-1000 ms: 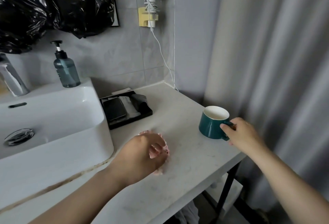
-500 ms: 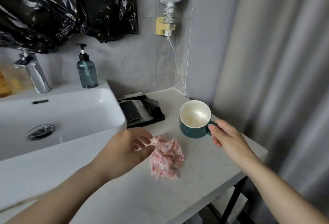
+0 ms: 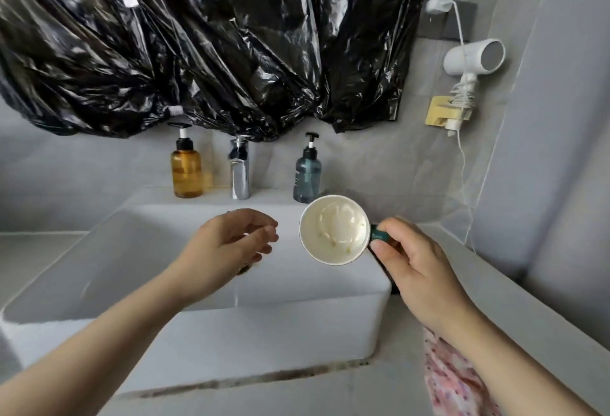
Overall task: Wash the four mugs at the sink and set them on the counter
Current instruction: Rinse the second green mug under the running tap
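Note:
A dark green mug [image 3: 334,230] with a white inside hangs tilted over the right end of the white sink [image 3: 198,326], its mouth turned toward me. My right hand [image 3: 417,263] pinches its green handle. Pale smears show on the mug's inner wall. My left hand [image 3: 227,244] hovers over the sink basin, left of the mug, with loosely curled fingers and nothing in it. No other mugs are in view.
A chrome tap [image 3: 240,169] stands at the sink's back between an amber pump bottle [image 3: 186,168] and a blue-grey pump bottle [image 3: 307,173]. A pink patterned cloth [image 3: 452,379] lies on the counter [image 3: 515,313] under my right forearm. Black plastic bags [image 3: 211,42] hang above; a hairdryer [image 3: 472,62] is on the wall.
My right hand lifted the mug off the counter and carried it left, over the sink. My left hand let go of the pink cloth and moved over the basin. The view swung left.

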Available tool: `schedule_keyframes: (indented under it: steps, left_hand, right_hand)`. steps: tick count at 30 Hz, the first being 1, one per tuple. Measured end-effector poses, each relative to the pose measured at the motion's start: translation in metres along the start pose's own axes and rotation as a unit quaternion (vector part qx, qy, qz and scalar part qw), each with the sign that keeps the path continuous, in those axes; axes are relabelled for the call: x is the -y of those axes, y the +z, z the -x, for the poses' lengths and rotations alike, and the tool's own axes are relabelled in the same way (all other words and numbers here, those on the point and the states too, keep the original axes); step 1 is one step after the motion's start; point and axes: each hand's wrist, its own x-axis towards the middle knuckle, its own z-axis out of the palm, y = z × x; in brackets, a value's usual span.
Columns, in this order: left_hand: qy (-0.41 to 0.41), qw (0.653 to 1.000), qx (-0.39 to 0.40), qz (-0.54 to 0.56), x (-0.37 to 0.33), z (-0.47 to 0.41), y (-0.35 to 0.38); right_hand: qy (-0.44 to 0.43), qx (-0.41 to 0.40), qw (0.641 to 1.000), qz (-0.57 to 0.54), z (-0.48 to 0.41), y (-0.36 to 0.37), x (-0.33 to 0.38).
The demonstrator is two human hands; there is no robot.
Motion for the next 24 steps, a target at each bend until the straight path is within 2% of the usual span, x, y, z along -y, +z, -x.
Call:
schedule_keyframes:
  steps: [6, 10, 15, 19, 24]
  left_hand:
    - [-0.03, 0.996, -0.036, 0.071, 0.02, -0.049, -0.04]
    - [-0.028, 0.994, -0.066, 0.084, 0.045, -0.08, -0.05]
    - [0.005, 0.993, -0.113, 0.044, 0.074, -0.093, -0.055]
    - [0.034, 0.995, -0.094, -0.025, 0.081, -0.093, -0.056]
    - [0.042, 0.993, -0.105, -0.038, 0.081, -0.094, -0.057]
  right_hand:
    - [-0.114, 0.004, 0.992, 0.057, -0.049, 0.056, 0.005]
    - [-0.148, 0.013, 0.979, 0.143, -0.076, 0.078, -0.004]
    - [-0.203, -0.006, 0.949, 0.243, -0.101, 0.088, -0.012]
    - [-0.228, -0.025, 0.932, 0.281, -0.115, 0.091, -0.014]
    - [-0.247, -0.02, 0.919, 0.306, -0.125, 0.091, -0.014]
